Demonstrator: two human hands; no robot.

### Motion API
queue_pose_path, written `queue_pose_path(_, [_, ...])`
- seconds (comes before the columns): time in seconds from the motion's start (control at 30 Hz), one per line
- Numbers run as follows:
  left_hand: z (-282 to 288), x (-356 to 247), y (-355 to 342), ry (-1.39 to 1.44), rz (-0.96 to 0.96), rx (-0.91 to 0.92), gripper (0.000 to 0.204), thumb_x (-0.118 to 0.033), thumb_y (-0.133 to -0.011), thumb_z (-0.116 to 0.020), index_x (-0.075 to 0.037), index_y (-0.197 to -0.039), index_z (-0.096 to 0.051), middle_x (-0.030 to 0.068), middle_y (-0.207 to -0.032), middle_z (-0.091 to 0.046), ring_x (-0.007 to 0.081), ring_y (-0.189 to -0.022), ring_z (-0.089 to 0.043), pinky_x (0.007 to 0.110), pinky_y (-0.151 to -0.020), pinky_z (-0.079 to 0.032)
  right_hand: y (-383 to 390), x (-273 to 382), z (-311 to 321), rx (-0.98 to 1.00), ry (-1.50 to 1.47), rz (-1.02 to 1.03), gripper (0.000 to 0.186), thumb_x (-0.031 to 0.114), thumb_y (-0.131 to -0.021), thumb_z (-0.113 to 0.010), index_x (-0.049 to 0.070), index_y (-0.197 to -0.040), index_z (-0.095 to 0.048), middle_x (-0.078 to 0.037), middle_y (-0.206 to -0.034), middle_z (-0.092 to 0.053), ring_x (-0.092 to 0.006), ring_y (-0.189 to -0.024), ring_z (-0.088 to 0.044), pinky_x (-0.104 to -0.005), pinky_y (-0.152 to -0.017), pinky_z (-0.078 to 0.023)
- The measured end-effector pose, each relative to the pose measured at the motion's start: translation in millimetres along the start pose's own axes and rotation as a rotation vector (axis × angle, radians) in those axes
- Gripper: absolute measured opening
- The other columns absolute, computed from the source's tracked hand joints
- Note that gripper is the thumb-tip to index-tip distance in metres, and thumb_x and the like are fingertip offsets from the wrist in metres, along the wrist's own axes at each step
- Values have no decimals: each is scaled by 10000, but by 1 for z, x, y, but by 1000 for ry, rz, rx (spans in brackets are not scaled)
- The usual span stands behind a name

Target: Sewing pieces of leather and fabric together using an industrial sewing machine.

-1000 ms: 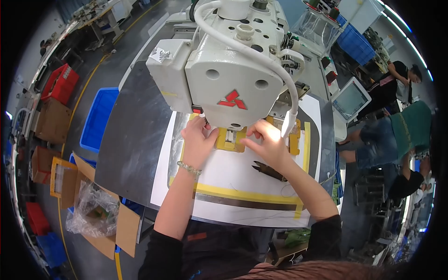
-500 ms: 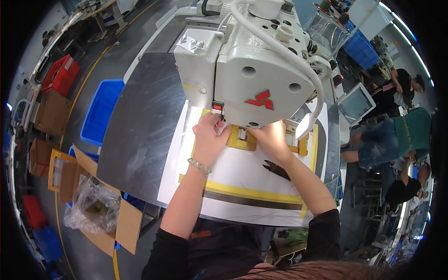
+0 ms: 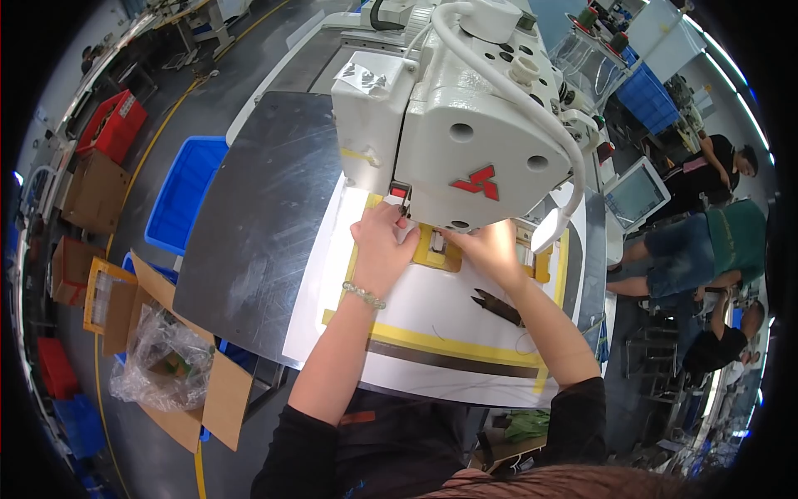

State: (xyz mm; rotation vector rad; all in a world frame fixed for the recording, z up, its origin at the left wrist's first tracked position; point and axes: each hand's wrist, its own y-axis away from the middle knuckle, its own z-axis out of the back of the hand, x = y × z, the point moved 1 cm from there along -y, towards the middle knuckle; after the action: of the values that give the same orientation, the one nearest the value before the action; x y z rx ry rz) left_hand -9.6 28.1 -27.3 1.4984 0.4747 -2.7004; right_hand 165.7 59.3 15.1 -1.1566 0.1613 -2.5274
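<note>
Gray workshop floor [image 3: 195, 112] and blue bin [image 3: 187, 195] at left; white sheet [image 3: 407, 320] over dark table [image 3: 249, 208], mid-frame. Left hand [image 3: 382, 241], center: half-curled, thumb apart, near red switch [image 3: 400, 191]. Right hand [image 3: 492, 252], right of center: narrow, fingertips at yellow plate [image 3: 431, 258] below machine head [image 3: 449, 158]. Cannot make out anything pinched. Versus one second earlier: right hand lower, machine farther right in view. Black snips [image 3: 498, 308] lying just below.

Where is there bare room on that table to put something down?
Most room: the dark grey metal tabletop, between its left edge and the yellow-taped white sheet. A smaller patch of sheet lies between the left forearm and the dark pointed snips. Crowded beneath the white machine head: left hand and right hand flank the yellow plate.
</note>
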Motion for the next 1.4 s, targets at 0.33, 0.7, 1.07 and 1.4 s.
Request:
queue_pose_path(0.33, [-9,1,0,-94,-107,-31,136,-149,-692,-681,-72,-746,-583,21,-844,-523,222,-863,-482,374,-776,-282,-3,1,3,23,76,6,379,214,-691,-741,76,-1032,-654,-108,-925,-690,-280,-806,-655,-360,-735,-507])
queue_pose_path(0.7, [-23,-3,-7,-208,-209,45,242,-296,-736,-681,-61,-788,-713,69,-1108,-578,245,-1004,-463,405,-846,-289,1,-19,4,41,-26,-30,429,166,-701,-787,28,-1073,-625,-53,-983,-650,-161,-851,-594,-296,-730,-486])
queue_pose_path(1.07, [-27,-4,-9,-198,-179,43,209,-278,-774,-657,-93,-841,-727,90,-1111,-594,246,-1005,-472,400,-863,-288,5,-35,6,36,-69,-103,285,209,-720,-707,56,-957,-670,-72,-775,-613,-195,-670,-524,-319,-652,-447])
queue_pose_path(1.4, [-22,-12,-10,-146,-120,28,120,-192,-734,-621,-108,-769,-698,52,-955,-599,246,-950,-487,394,-810,-306,3,-2,0,24,21,-168,320,227,-724,-724,63,-991,-658,-75,-808,-630,-193,-688,-540,-318,-665,-458])
